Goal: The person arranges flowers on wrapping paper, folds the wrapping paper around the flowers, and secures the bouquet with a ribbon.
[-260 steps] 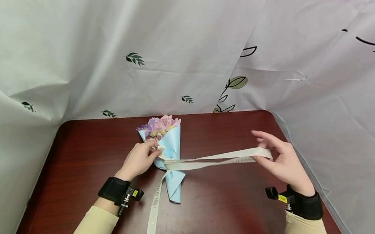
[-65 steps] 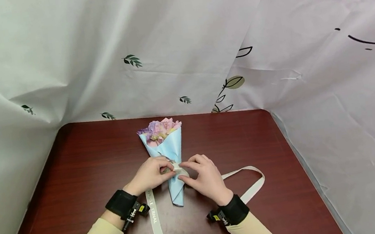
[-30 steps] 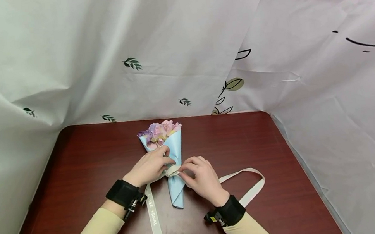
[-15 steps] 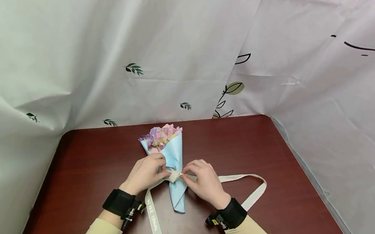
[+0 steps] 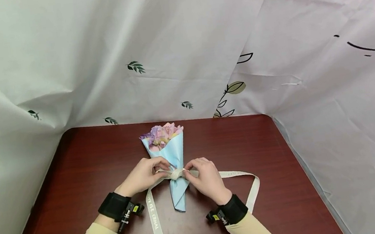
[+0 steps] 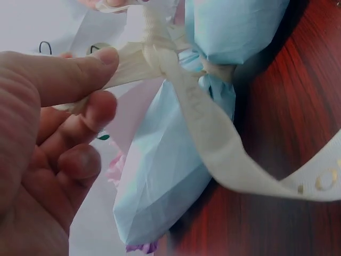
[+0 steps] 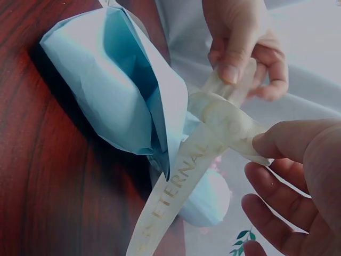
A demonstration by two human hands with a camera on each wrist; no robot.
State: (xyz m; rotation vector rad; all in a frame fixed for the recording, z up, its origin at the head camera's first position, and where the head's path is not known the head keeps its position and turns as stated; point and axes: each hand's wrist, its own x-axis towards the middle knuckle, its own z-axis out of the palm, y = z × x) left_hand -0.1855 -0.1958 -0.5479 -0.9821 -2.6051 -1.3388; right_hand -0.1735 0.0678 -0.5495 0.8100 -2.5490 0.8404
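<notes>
A small bouquet of pink and purple flowers (image 5: 161, 135) lies on the table in light blue wrapping paper (image 5: 174, 150). A cream printed ribbon is knotted (image 5: 176, 174) around its narrow waist. My left hand (image 5: 142, 177) pinches a ribbon loop (image 6: 136, 63) left of the knot between thumb and index finger. On the other side, my right hand (image 5: 206, 179) pinches another loop of ribbon (image 7: 242, 136) with thumb and fingers. One printed tail (image 5: 155, 218) hangs toward the front edge. The other tail (image 5: 255, 186) curves out to the right and passes behind the right forearm.
The dark red wooden table (image 5: 101, 155) carries the bouquet in its middle. A pale curtain (image 5: 177, 36) with leaf prints stands behind it and at both sides. Each wrist wears a black strap with a small camera.
Earlier my right hand held the ribbon stretched far right; it has since come in beside the bouquet. Over the last second, the knot has drawn smaller as my left hand moved slightly left.
</notes>
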